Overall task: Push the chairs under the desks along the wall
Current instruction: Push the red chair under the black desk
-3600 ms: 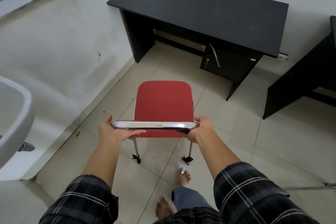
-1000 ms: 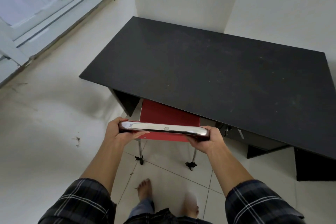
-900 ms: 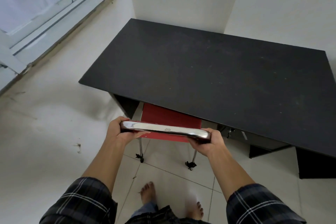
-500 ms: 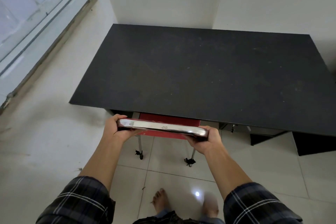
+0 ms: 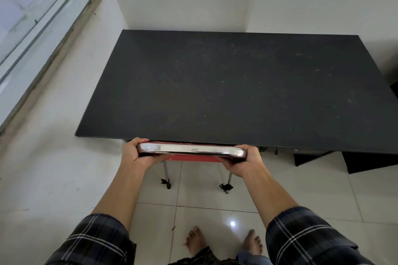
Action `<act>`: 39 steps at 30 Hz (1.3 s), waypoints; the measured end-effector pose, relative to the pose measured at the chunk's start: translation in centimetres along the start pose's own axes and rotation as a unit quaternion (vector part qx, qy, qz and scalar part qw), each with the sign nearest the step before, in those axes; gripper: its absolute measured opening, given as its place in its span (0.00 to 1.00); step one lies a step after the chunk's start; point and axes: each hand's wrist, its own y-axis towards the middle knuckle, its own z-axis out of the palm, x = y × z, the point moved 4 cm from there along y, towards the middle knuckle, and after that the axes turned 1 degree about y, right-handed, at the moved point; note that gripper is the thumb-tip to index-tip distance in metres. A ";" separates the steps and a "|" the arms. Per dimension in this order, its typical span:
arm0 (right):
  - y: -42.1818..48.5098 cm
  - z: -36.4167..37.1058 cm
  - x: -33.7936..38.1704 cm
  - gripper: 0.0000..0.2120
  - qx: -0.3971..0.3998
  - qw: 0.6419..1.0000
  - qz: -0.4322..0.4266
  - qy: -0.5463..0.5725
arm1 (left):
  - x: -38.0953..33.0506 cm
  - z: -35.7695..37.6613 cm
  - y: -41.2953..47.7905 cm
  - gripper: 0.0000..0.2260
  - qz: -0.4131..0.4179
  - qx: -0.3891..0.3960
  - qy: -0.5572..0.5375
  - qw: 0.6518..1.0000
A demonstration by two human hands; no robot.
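Observation:
A black desk [image 5: 226, 88] stands in the corner against the white walls. A red chair [image 5: 193, 158] with a chrome-topped backrest [image 5: 189, 149] sits almost wholly under its front edge; only a strip of red seat and two rear legs [image 5: 165, 175] show. My left hand [image 5: 135, 153] grips the left end of the backrest and my right hand [image 5: 243, 159] grips the right end. The backrest lies right at the desk's front edge.
A window [image 5: 25, 17] with a low sill runs along the left wall. The desk's drawer unit [image 5: 310, 155] hangs under its right side. A second dark desk's edge [image 5: 395, 89] shows at far right. My bare feet [image 5: 224, 241] stand on the white tiled floor.
The chair has slid farther under the desk: more of the red seat was visible before, now only a thin strip. I have stepped closer, both hands still on the backrest.

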 end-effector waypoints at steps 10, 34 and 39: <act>-0.8 0.0 -0.1 0.26 -0.011 1.000 0.005 -0.020 | 0.1 -0.5 0.1 0.21 0.000 -0.007 0.004 1.000; -2.6 -1.1 -1.2 0.24 -0.047 0.913 -0.287 -0.286 | 2.4 1.0 -1.6 0.20 0.417 -0.228 0.555 0.683; -3.7 -2.2 -0.3 0.22 -0.021 0.885 -0.312 -0.344 | 5.6 3.3 -3.3 0.21 0.463 -0.224 0.674 0.530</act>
